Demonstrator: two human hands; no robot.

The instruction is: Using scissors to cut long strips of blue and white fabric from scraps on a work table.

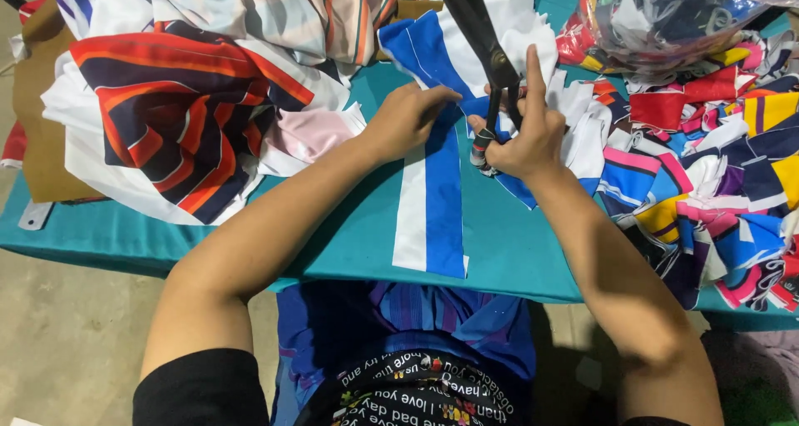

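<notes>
my left hand [406, 118] flat, fingers together, pressing blue-white strip [433, 201] to tabletop [516, 251]; my right hand [523, 131] clamped on scissors [487, 47].

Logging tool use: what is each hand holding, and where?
Right hand grips the scissors by the handles; left hand presses the blue-and-white strip flat.

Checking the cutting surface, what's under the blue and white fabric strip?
The blue and white fabric strip lies on the teal table cover. The left hand presses it. Anything beneath the cover is hidden.

Smooth cloth strip [431, 185] (slightly shiny); dark metal scissors [487, 43].
</notes>
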